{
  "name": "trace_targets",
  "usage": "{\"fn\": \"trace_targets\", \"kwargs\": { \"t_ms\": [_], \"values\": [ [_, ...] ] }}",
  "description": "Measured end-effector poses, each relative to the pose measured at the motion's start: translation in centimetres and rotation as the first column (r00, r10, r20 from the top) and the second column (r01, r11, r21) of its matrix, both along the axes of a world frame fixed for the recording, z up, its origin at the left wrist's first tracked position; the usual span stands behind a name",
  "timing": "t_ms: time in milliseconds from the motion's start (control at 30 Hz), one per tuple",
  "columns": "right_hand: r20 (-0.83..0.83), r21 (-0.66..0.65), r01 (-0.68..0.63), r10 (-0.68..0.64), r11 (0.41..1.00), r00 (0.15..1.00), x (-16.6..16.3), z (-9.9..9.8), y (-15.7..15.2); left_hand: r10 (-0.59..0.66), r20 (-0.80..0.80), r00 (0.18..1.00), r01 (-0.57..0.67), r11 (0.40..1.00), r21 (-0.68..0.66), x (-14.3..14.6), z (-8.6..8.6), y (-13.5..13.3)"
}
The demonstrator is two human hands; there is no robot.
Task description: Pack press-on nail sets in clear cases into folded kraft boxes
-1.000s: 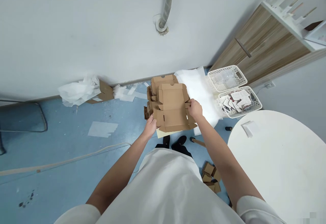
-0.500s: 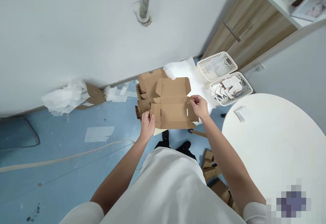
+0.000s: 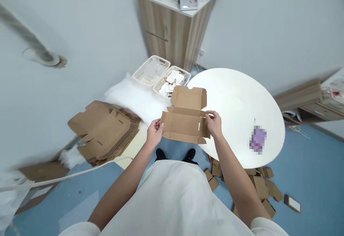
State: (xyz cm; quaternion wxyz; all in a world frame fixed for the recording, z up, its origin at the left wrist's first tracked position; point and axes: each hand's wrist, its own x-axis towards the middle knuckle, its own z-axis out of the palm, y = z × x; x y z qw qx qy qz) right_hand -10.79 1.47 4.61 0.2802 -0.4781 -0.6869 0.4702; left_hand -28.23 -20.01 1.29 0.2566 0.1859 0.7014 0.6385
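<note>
Between my two hands I hold an unfolded cardboard box [image 3: 185,124], a flat brown blank with creased flaps and a slot near its right side. My left hand [image 3: 155,133] pinches its left end flap. The fingers of my right hand [image 3: 214,123] close on the right edge. The blank hangs in the air in front of me, its upper panel overlapping the view of the round table. At the left lies a stack of flat cardboard blanks [image 3: 107,134], apart from my left hand.
A round white table [image 3: 233,100] stands at the right, with a blurred-out purple item [image 3: 258,139] on it. Beyond are two white baskets [image 3: 139,72], white foam sheeting [image 3: 139,98] and a wooden cabinet [image 3: 166,21]. Folded brown boxes [image 3: 259,187] lie on the blue floor.
My view has swung right, away from the stack of blanks and towards the round table. Both hands still hold the same blank, which has come round with me.
</note>
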Motion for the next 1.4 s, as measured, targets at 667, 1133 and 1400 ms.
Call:
{"fn": "trace_targets", "kwargs": {
  "t_ms": [667,1133,1400],
  "values": [
    [0.122,-0.235,0.289,-0.267,0.928,0.956,20.2,-9.0,10.0,-0.214,0.136,0.967,0.25,0.896,-0.367,13.5,-5.6,17.8],
    [0.408,0.077,0.235,-0.246,0.969,0.879,20.7,-7.4,8.5,-0.245,0.089,0.965,0.253,0.794,-0.553,12.3,-5.9,16.1],
    [0.588,0.097,-0.008,-0.051,0.995,0.807,19.9,-5.4,7.4,-0.387,0.335,0.859,0.511,0.676,-0.531,13.1,-6.6,15.2]
  ]
}}
